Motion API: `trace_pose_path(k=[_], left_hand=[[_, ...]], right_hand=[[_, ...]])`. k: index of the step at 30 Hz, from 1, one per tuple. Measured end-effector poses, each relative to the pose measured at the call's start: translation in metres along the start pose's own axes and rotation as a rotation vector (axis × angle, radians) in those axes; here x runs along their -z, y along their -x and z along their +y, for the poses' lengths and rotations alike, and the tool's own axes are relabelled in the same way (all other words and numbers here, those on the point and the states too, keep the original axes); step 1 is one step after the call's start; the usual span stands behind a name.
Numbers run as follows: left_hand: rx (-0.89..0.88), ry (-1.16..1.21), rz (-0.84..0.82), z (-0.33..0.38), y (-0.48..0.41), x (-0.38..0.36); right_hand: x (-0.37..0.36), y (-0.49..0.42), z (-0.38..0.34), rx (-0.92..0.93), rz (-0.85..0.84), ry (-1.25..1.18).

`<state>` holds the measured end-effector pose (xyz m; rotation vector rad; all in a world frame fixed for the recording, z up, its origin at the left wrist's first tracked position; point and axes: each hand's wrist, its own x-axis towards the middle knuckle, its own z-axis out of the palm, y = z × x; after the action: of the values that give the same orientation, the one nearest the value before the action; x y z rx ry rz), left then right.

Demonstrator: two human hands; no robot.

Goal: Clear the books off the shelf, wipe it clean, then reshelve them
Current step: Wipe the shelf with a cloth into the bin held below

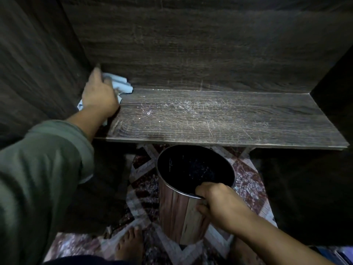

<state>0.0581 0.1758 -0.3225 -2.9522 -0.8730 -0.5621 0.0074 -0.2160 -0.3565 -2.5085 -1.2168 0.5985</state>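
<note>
Clutching pale-blue cloth (120, 84), half-hidden under left hand (99, 96), in back-left corner of dark woodgrain shelf (219, 119); gripping cylindrical woodgrain bin (177, 213) with right hand (215, 203) below shelf.

The cloth (122, 85) in the left grip (99, 94) was pale blue, nearly white at its folds. Right of that grip, the shelf (219, 119) was dark brown with a streaky wood grain, dusted with whitish specks and fine pale scratches near its middle. The back panel (210, 44) above the grip carried the same dark brown grain. The sleeve (47, 159) behind the left grip was dull olive green. The bin (179, 213) in the right grip (219, 203) had a brown wood-plank print on its side, a silvery rim and a black inside flecked with pale marks. The rug (145, 180) below both grips was dark red with pale grey-white diamond bands and speckled patches.
</note>
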Motion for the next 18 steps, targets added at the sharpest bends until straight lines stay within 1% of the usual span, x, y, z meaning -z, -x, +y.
trace_pose_path(k=[2,3,6,8,11,13,14,16,17,18], left_hand=[[0.03,0.085,-0.105,-0.007,0.002,-0.007],[0.065,0.132,-0.125,-0.005,0.002,-0.008],[0.19,0.161,-0.119,0.006,-0.001,-0.002],[0.198,0.195,-0.078,0.016,0.006,0.004],[0.117,0.448,-0.023,0.04,0.024,0.004],[0.017,0.544,0.082,0.051,0.028,0.003],[-0.054,0.532,0.147,0.05,0.024,0.004],[-0.187,0.419,0.235,0.042,0.009,0.007],[-0.224,0.356,0.238,0.038,0.002,0.008],[-0.246,0.293,0.198,0.034,-0.004,0.006]], right_hand=[[-0.001,-0.001,0.001,0.003,0.001,0.002],[-0.002,-0.001,0.001,0.003,0.0,0.003],[-0.004,0.0,0.002,0.0,-0.005,0.017],[-0.005,0.0,0.002,-0.007,-0.012,0.021],[-0.006,0.0,0.001,-0.002,-0.011,0.024],[-0.006,0.0,0.001,-0.002,-0.015,0.019],[-0.007,0.0,0.001,0.001,-0.013,0.012],[-0.007,0.0,0.004,0.01,-0.003,0.0],[-0.007,0.0,0.005,0.012,-0.003,-0.006],[-0.007,-0.001,0.006,0.011,-0.005,-0.011]])
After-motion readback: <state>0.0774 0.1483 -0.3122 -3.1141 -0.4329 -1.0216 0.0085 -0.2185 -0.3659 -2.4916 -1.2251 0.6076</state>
